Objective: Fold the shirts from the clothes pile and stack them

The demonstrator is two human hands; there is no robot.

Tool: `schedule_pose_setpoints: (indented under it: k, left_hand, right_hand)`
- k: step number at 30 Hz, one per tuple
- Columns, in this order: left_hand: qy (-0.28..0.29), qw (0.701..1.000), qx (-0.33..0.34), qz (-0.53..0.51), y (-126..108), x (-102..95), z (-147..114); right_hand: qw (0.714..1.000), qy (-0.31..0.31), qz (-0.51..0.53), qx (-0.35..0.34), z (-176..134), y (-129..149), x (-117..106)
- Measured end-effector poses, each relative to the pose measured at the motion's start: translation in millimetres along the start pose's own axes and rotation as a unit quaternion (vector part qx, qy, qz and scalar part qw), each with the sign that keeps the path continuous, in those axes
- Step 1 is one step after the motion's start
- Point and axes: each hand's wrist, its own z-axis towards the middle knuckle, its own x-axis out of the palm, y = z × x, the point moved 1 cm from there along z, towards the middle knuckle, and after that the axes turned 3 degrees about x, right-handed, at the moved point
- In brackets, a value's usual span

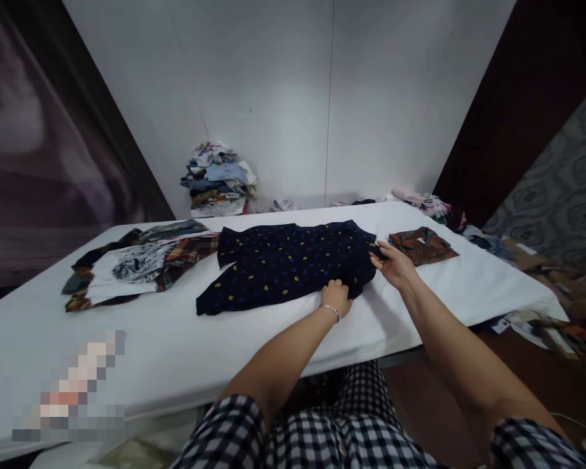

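Observation:
A dark navy garment [293,260] with yellow and blue dots lies spread across the white table, its two forked ends pointing left. It could be a romper or trousers; I cannot tell which. My left hand [336,299], with a bracelet at the wrist, has its fingers curled over the garment's near edge, right of the middle. At the right end my right hand [394,262] pinches a bit of dark cloth between thumb and fingers. Just beyond that hand lies a folded brown patterned garment [422,246].
Several garments in a loose pile [137,267] lie on the left of the white table [185,352]. A tall stack of clothes [219,182] stands against the back wall. More clothes [430,203] sit at the back right, with cardboard [557,280] beyond the right edge.

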Motion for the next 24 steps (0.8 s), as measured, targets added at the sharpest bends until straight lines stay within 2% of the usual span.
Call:
schedule_pose_setpoints:
  k: [2, 4, 7, 9, 12, 15, 17, 19, 21, 22, 24]
  left_hand:
    - [-0.003, 1.000, 0.002, 0.003, -2, 1.2, 4]
    - [-0.022, 0.999, 0.019, -0.035, -4, -3.3, -4]
    - [-0.032, 0.979, 0.045, -0.195, -7, -19.9, -40]
    - [0.008, 0.935, 0.012, -0.355, -5, -35.6, -74]
    - [0.076, 0.824, -0.057, -0.558, 6, -62.9, -126]
    - [0.043, 0.699, -0.131, -0.702, 19, -91.5, -165]
    - [-0.004, 0.642, -0.171, -0.748, 26, -108.5, -181]
    - [-0.043, 0.621, -0.201, -0.757, 30, -123.1, -192]
    - [-0.076, 0.620, -0.225, -0.748, 32, -135.6, -200]
    - [-0.095, 0.621, -0.235, -0.742, 32, -141.3, -204]
    - [-0.137, 0.618, -0.247, -0.734, 34, -152.0, -210]
  right_hand:
    - [1.000, 0.002, 0.020, -0.007, 1, 6, -1]
    - [0.999, 0.009, 0.033, -0.018, 2, 12, -8]
    - [0.999, 0.031, 0.029, -0.020, -2, 13, -27]
    - [0.999, 0.048, -0.005, -0.002, -11, 5, -42]
    - [0.991, 0.075, -0.093, 0.052, -33, -19, -60]
    - [0.979, 0.094, -0.154, 0.090, -51, -46, -72]
    - [0.975, 0.078, -0.190, 0.081, -53, -59, -79]
    - [0.967, 0.040, -0.250, 0.031, -47, -66, -88]
    - [0.939, 0.018, -0.338, -0.061, -36, -68, -96]
    - [0.914, 0.025, -0.389, -0.109, -31, -68, -99]
    - [0.852, 0.078, -0.488, -0.175, -23, -68, -103]
